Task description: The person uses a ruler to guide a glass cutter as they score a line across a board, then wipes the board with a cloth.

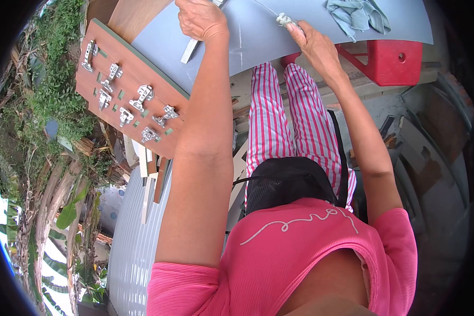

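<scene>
My left hand (203, 20) is closed on a narrow pale metal bar (190, 51), which lies across a blue-grey sheet (268, 50). The bar sticks out on both sides of my fingers. In my right hand (318, 50) is a thin-shafted tool (286, 20) with a pale, mottled handle; its shaft points to the upper left, and its tip is out of view. A whitish line runs along the sheet between my hands. Past my right hand, a crumpled grey-green cloth (359, 16) lies on the sheet.
To the left, a brown board (129, 92) carries several metal cabinet hinges (142, 97) and small green-edged slots. A red plastic stool (395, 63) stands beneath the sheet's right side. Wood strips (160, 181) and corrugated roofing (134, 231) are lower left, with plants beyond. Stacked panels (432, 152) are at right.
</scene>
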